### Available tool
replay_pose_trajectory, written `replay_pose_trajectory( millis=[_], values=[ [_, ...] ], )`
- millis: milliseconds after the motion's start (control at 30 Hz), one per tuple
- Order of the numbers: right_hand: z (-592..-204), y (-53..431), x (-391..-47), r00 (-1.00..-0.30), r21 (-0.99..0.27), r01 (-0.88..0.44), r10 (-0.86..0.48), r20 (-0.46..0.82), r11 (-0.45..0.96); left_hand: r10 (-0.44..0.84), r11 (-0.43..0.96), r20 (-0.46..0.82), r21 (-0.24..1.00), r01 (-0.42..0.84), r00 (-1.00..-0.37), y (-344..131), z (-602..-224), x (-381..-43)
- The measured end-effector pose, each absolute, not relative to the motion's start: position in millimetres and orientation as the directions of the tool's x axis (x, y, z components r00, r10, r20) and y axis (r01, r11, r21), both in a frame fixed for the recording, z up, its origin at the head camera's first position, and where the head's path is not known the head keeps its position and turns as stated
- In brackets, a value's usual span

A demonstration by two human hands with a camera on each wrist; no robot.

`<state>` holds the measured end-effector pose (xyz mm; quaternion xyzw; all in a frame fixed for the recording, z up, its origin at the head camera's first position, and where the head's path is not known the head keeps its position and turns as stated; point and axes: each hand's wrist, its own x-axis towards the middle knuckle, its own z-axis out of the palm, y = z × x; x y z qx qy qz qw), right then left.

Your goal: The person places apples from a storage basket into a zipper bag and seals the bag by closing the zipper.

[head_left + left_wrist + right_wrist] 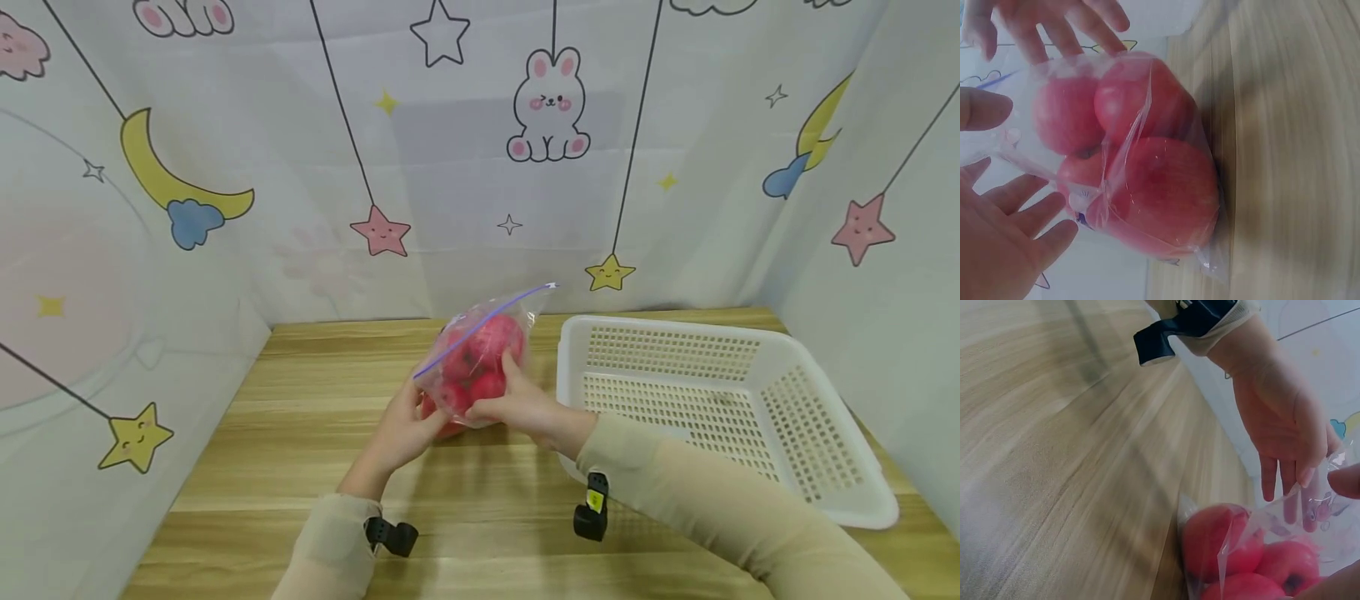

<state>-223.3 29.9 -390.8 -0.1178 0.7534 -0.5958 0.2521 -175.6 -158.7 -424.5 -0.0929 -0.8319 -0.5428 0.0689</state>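
A clear zip bag [483, 333] with a blue-purple zip strip along its top holds several red apples [1160, 194]. It stands on the wooden table, leaning a little. On its left side is my left hand [401, 429], with straight, spread fingers and the thumb toward the front; in the right wrist view the left hand's fingers [1288, 481] lie against the loose plastic. My right hand [528, 408] touches the bag from the right. Its fingers [1066, 31] reach along the plastic at the bag's upper part, nearly straight, in the left wrist view.
A white perforated plastic basket [675, 408] stands to the right, partly behind the right forearm. The wood-grain table [300, 492] meets a pale printed curtain [465, 167] at the back and sides. Each wrist carries a black strapped camera [592, 512].
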Motion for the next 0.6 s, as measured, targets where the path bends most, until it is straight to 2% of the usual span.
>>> replay_pose_trajectory(
  millis=[300, 600],
  values=[
    [-390.8, 20.5, -223.8, -0.819, -0.966, 0.049, -0.543, -0.184, 0.255, 0.076, 0.594, 0.281, 0.758, 0.270, -0.957, -141.7, -420.6, -173.4],
    [-387.7, 12.2, -217.2, -0.808, -0.957, -0.039, -0.573, -0.139, 0.287, 0.121, 0.675, 0.432, 0.624, 0.393, -0.894, -128.6, -425.4, -176.4]
  ],
)
